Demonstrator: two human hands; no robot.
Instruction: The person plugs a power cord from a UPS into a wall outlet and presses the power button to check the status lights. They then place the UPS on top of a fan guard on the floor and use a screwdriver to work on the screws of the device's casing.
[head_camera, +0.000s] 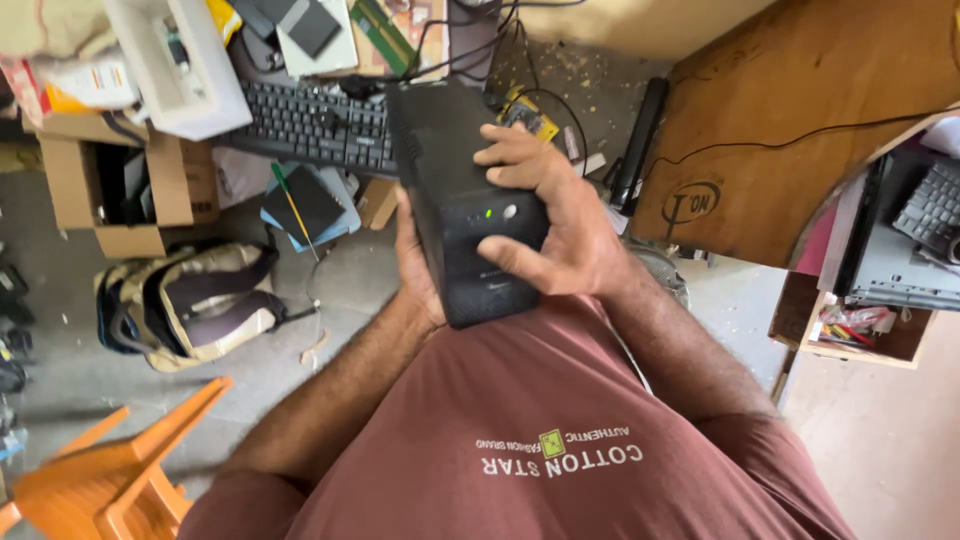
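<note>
A black box-shaped power unit (450, 170) with a small lit green light on its front is held against my stomach, front end toward me. My right hand (555, 220) wraps over its right side and front, thumb lying across the front panel. My left hand (415, 270) supports it from the left and underneath, mostly hidden behind the unit. A black cable runs off from its far end.
A black keyboard (305, 125), an open cardboard box (120, 190), a beige backpack (195, 300), a green-handled screwdriver (293, 205) on dark pads, and an orange plastic chair (110, 475) lie on the floor. A wooden tabletop (770, 130) stands at right.
</note>
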